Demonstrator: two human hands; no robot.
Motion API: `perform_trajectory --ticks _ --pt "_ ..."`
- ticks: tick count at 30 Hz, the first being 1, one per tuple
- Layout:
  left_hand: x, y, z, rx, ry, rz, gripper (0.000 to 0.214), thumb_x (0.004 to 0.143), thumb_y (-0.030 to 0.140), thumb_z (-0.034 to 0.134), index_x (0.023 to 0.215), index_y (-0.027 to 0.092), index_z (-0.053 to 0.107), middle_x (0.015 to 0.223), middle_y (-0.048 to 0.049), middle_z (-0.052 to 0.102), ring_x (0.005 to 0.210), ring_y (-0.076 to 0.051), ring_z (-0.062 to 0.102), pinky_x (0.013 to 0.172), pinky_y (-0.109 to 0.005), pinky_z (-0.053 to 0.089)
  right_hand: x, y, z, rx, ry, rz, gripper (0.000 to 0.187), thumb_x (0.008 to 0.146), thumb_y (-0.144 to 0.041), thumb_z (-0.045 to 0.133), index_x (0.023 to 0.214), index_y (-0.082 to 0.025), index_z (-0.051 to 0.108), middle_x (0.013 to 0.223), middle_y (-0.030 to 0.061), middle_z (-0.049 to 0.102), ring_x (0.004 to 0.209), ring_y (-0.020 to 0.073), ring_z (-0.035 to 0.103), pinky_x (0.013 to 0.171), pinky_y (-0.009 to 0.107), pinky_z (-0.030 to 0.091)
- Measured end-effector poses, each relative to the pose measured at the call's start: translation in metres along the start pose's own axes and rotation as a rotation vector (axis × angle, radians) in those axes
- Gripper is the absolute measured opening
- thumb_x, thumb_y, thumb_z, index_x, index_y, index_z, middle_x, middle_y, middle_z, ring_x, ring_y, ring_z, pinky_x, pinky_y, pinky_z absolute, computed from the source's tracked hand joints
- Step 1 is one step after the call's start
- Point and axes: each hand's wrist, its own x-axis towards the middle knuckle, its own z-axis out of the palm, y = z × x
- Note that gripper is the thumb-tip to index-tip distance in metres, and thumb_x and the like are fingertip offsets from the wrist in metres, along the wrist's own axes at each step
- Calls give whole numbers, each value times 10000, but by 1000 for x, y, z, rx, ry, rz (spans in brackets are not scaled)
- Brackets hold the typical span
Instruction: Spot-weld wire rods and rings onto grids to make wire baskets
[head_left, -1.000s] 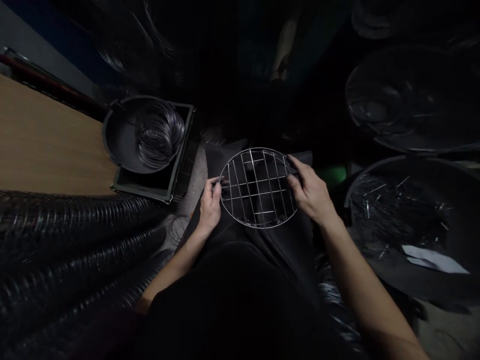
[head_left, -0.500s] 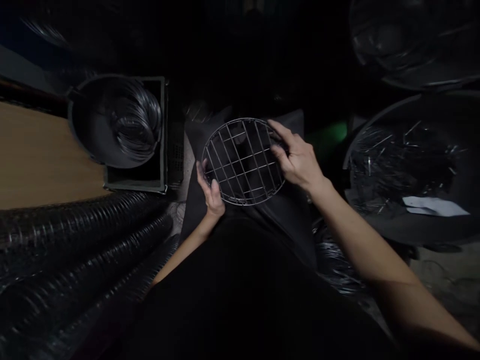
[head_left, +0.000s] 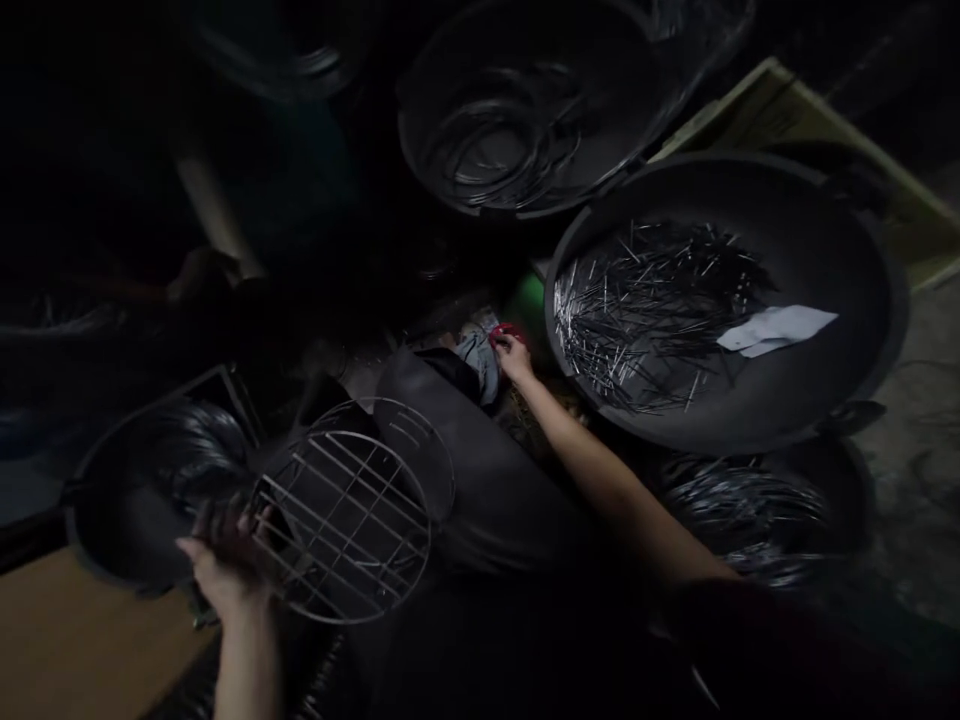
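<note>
In my left hand (head_left: pixel 229 565) is the edge of a round wire rack (head_left: pixel 349 530), a metal ring crossed by straight bars. The rack hangs tilted above my lap, its far side blurred and doubled. My right hand (head_left: pixel 514 358) is stretched far forward, its fingers closed on a small red thing (head_left: pixel 505 332) whose kind I cannot make out. Beside that hand lies a crumpled grey-blue cloth (head_left: pixel 480 362). Dark fabric (head_left: pixel 495 470) covers my legs under the rack.
A large dark basin (head_left: pixel 817 390) at right holds many short metal rods (head_left: pixel 637 310) and a white piece (head_left: pixel 780 328). Behind it stands another basin (head_left: pixel 630 60) with wire rings. Coiled wire (head_left: pixel 750 505) lies below right. At left is a basin (head_left: pixel 112 530) with more coils.
My right hand has let go of the rack and reached forward to the red thing. The left hand has carried the rack leftward, tilting it. The view has turned right.
</note>
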Motion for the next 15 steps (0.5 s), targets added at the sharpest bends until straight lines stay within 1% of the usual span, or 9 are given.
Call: perform_trajectory --ticks 1,3,5,6,7,8,11,13,15 --pt "12 12 3 4 -10 8 252 885 657 364 935 674 610 1212 342 599 1334 -180 488 1123 -465 410 14 5 6 -12 1 25 450 879 -136 455 1318 -76 536 1320 180 586 1192 198 548 1054 326 393" --pt "30 33 15 20 -34 80 212 882 625 414 915 672 618 1121 350 636 1270 -170 546 1136 -469 405 36 9 20 -40 -6 63 535 846 -139 551 1375 -92 493 1436 188 478 1314 227 441 1106 336 329" --pt "42 50 29 44 -71 162 211 889 578 433 904 651 630 1071 349 653 1191 -165 597 1108 -476 441 52 9 35 -63 -21 93 662 818 -157 629 1445 -130 418 1524 187 351 1393 263 334 1129 364 292" --pt "47 58 36 53 -100 188 219 894 557 435 900 632 640 1056 338 664 1144 -160 619 1069 -465 478 57 8 42 -73 -33 112 710 808 -164 656 1465 -143 388 1535 193 326 1400 281 322 1127 383 295" --pt "53 64 42 57 -139 205 227 899 535 437 900 613 651 1044 322 675 1089 -152 639 1007 -439 523 61 7 48 -81 -50 136 722 806 -170 670 1468 -144 382 1521 203 341 1386 295 346 1116 407 311" --pt "59 71 48 53 -187 218 229 899 509 447 905 591 661 1035 303 687 1031 -141 654 932 -399 561 62 6 53 -88 -70 161 686 818 -184 669 1450 -143 405 1487 207 390 1354 300 394 1100 432 336" --pt "82 89 63 51 -325 274 191 873 454 525 938 505 697 961 214 731 833 -105 668 738 -273 586 57 2 59 -88 -140 182 406 894 -260 613 1278 -138 564 1306 149 576 1201 256 553 1035 480 422" --pt "101 100 79 146 -426 288 187 840 462 615 995 426 713 929 141 746 772 -94 665 703 -228 571 50 -4 58 -56 -182 113 285 924 -280 580 1166 -134 619 1219 100 637 1130 208 601 1006 452 460" --pt "122 109 106 336 -580 286 336 804 511 682 1083 325 706 1005 59 743 814 -109 674 724 -216 562 46 -20 56 -2 -198 12 240 942 -235 544 1133 -120 632 1199 95 662 1111 170 611 997 375 467"
